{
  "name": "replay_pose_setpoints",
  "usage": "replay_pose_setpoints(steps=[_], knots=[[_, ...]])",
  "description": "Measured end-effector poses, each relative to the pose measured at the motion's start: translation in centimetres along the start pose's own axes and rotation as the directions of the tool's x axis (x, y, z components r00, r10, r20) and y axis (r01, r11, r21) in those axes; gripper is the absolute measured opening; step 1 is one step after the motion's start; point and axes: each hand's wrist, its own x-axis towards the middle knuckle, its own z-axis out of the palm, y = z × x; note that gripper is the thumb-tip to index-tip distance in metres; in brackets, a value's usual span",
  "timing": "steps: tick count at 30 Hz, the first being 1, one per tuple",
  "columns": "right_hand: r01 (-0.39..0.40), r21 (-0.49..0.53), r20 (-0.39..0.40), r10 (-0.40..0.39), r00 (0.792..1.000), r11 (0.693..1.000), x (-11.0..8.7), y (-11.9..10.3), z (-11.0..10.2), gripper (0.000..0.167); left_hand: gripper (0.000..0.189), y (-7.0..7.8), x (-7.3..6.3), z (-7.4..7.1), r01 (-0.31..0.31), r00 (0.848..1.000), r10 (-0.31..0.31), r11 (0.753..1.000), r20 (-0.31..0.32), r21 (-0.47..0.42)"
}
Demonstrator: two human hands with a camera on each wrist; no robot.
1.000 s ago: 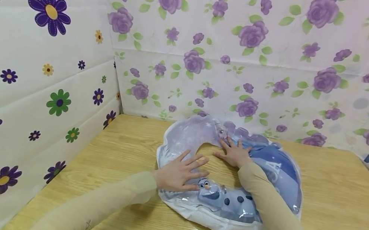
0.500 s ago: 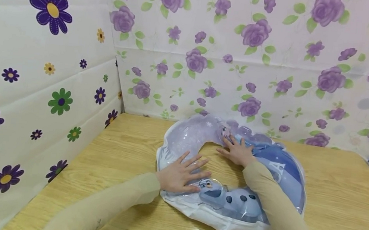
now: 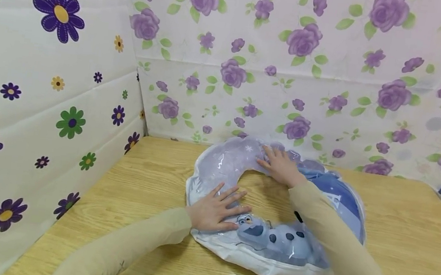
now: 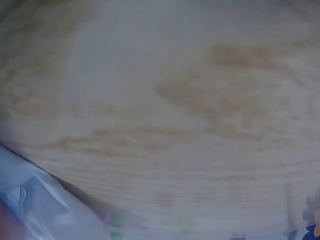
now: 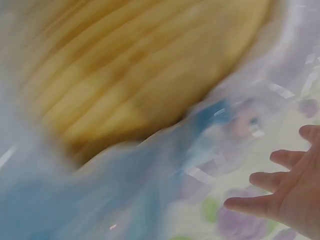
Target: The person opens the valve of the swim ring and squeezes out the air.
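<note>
An inflated swim ring (image 3: 217, 164) with a snowman and a figure in a blue dress printed on it lies flat on the table. Spread wide, the fingers of my left hand (image 3: 213, 210) rest on the ring's near left side, beside the snowman's head. My right hand (image 3: 282, 167) is at the far side of the ring, over the printed figure's head, fingers extended. In the right wrist view, the right hand (image 5: 292, 187) shows straight fingers, with the blurred ring (image 5: 125, 185) beside it. The left wrist view holds only a corner of the ring (image 4: 50, 205).
The wooden table (image 3: 152, 175) extends around the ring and shows through its centre hole. A wall cloth with purple roses (image 3: 231, 73) stands close behind the ring. Another flowered cloth (image 3: 97, 115) borders the table on the left.
My right hand shifts slightly farther away and left along the ring, now covering the printed figure's head. My left hand stays in nearly the same place.
</note>
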Motion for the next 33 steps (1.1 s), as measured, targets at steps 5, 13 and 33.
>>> replay_pose_setpoints(steps=[5, 13, 33], knots=[[0.050, -0.047, -0.025, -0.051, 0.998, 0.998, 1.4, -3.2, 0.8, 0.068, 0.061, -0.1, 0.1, 0.7, 0.006, 1.000, -0.006, 1.000, -0.009, -0.022], [0.079, -0.154, -0.106, -0.096, 0.990, 0.985, 2.1, -3.7, 3.8, 0.066, 0.061, -0.1, 0.4, 1.0, -0.005, 1.000, 0.005, 1.000, -0.012, -0.020], [0.168, 0.165, 0.023, -0.174, 0.984, 0.972, 3.7, -2.1, 5.9, 0.055, 0.061, -0.1, -0.1, 0.6, 0.005, 1.000, -0.004, 0.998, 0.025, -0.059]])
